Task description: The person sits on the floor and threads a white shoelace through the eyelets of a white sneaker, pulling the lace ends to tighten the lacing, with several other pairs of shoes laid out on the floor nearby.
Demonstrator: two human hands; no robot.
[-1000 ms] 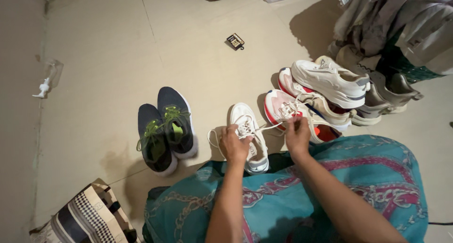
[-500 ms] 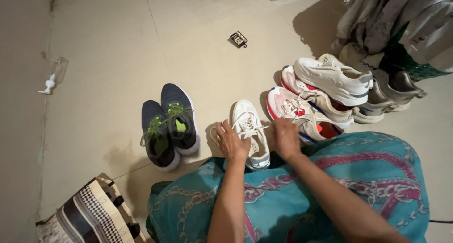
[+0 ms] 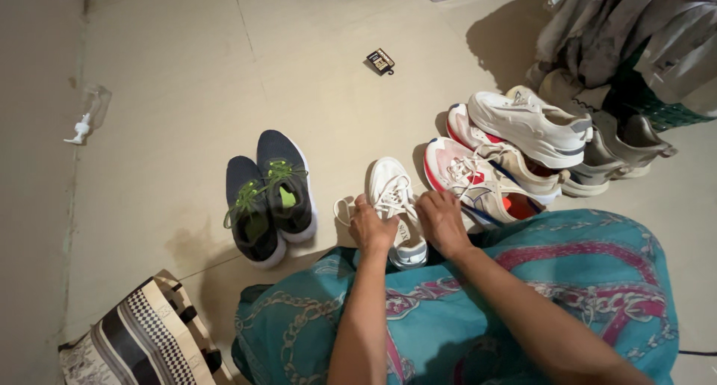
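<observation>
Both hands, left [image 3: 371,227] and right [image 3: 442,222], pinch thin laces of smooth white sneaker [image 3: 396,206]

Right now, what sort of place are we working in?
Probably a room floor at home: bare beige tiled floor, a row of worn sneakers beside hanging clothes. Both hands, left hand and right hand, rest on a white lace-up sneaker.

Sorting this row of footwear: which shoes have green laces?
The dark navy pair left of the white sneaker; every other shoe there has pale laces.
</observation>
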